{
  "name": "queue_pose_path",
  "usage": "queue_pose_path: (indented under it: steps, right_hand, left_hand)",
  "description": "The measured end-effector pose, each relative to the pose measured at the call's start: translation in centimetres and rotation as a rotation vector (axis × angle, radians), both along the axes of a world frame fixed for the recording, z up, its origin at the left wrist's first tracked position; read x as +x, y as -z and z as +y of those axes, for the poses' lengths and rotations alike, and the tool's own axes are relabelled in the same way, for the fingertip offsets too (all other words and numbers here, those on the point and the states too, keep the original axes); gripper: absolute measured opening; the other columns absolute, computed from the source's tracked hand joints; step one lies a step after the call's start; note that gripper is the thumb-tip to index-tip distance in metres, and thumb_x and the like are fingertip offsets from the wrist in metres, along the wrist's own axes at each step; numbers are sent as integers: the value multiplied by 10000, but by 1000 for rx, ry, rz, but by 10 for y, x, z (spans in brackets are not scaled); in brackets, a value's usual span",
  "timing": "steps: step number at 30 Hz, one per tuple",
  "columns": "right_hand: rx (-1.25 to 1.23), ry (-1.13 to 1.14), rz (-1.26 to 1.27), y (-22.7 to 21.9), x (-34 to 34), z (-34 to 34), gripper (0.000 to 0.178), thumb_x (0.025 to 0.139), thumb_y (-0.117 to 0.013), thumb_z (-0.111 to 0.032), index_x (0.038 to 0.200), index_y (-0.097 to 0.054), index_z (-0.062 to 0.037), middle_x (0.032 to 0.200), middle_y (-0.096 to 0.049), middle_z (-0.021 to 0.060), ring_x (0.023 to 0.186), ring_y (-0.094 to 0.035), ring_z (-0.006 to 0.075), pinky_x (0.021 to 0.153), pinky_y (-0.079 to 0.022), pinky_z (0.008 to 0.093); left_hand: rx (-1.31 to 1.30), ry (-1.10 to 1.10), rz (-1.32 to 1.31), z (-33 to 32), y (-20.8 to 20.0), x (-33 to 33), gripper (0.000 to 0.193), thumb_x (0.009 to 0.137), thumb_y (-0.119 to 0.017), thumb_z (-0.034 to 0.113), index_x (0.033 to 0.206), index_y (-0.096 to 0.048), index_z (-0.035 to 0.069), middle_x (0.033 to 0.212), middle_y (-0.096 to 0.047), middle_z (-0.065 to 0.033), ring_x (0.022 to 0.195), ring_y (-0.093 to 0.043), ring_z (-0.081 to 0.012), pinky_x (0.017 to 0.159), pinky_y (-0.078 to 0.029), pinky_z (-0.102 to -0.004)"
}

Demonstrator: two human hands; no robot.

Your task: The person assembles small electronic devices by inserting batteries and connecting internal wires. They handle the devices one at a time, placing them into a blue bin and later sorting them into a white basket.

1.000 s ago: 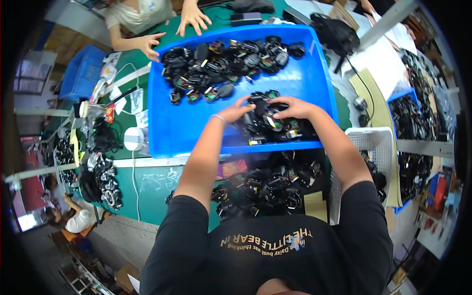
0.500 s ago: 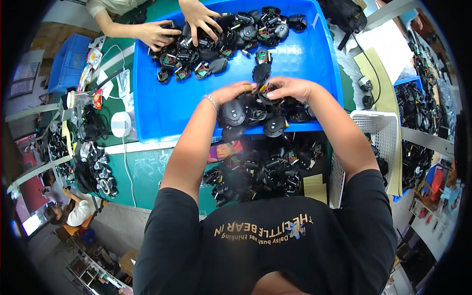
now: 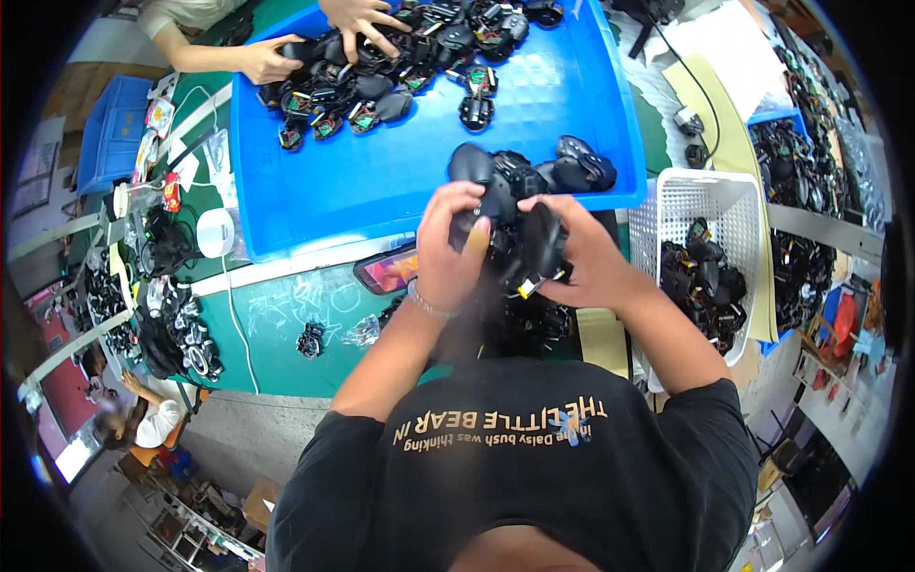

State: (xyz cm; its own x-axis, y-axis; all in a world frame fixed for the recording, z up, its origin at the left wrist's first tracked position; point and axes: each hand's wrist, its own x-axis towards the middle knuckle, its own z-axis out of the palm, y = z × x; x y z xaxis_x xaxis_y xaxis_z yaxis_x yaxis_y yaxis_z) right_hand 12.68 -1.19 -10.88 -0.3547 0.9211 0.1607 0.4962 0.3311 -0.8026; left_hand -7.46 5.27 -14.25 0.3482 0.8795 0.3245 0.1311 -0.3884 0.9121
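Above the near edge of the blue tray (image 3: 334,210), my two hands hold a cluster of rounded black shells (image 3: 510,191) with electronic parts, resembling opened computer mice. My left hand (image 3: 446,243) is closed around the cluster's left side, its thumb pressed inward. On the right side, my right hand (image 3: 591,257) grips an upright oval black shell (image 3: 543,238); a white and yellow bit shows below it. Several similar shells (image 3: 583,164) rest at the tray's near right corner. Two joined pieces (image 3: 477,103) with a green circuit board lie farther in.
Another person's hands (image 3: 362,27) rest on a heap of shells (image 3: 381,86) at the tray's far left. A white basket (image 3: 667,181) with more shells stands to my right. A phone (image 3: 386,272) lies by the tray's near edge, a white round device (image 3: 215,232) farther left.
My hands have come toward me, lifting a cluster of shells from inside the tray to its near edge. Two joined pieces now lie apart behind. The phone is now more exposed.
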Motion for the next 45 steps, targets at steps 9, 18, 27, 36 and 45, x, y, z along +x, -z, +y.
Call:
queue_pose_path:
  steps: [9, 18, 27, 36, 45]
  right_hand:
    - [106, 24, -225, 47, -20, -61, 273, 682, -673, -81, 946, -603, -87, 1285, -491, 128, 1180, -464, 339, 913, -414, 454]
    - [210, 124, -249, 3, 24, -12, 279, 750, -629, -116, 1026, -606, -77, 1152, -583, 117, 1088, -540, 320, 879, -439, 435]
    - [-521, 207, -666, 83, 53, 108, 681, 778, -673, -482, 1369, -433, -246, 1210, -473, 207, 1136, -485, 395, 965, -411, 429]
    - [-495, -119, -553, 96, 43, 117, 750, 725, -665, -560, 1374, -422, -272, 1209, -503, 199, 1159, -468, 384, 997, -379, 438]
    - [-675, -304, -367, 92, 39, 131, 692, 698, -762, -335, 1302, -452, -200, 1167, -571, 152, 1060, -549, 307, 935, -422, 393]
  left_hand:
    - [77, 276, 187, -62, 20, -18, 239, 789, -599, 103, 993, -549, -12, 1106, -576, -201, 978, -562, -362, 866, -439, -438]
    - [228, 337, 395, -67, -3, -50, 212, 793, -578, 147, 957, -584, 13, 1070, -604, -117, 1044, -507, -325, 876, -379, -435]
    - [63, 54, 531, 129, 56, 46, 448, 746, -677, 264, 1129, -544, 73, 1179, -520, -149, 1108, -480, -370, 943, -410, -399]
    - [201, 176, 1189, 143, 93, 94, 496, 707, -685, 298, 1178, -563, 205, 1269, -436, -127, 1152, -426, -351, 861, -486, -471]
    - [-138, 256, 664, 143, 102, 46, 271, 668, -656, 123, 910, -548, 68, 943, -464, -173, 897, -518, -330, 782, -460, -369]
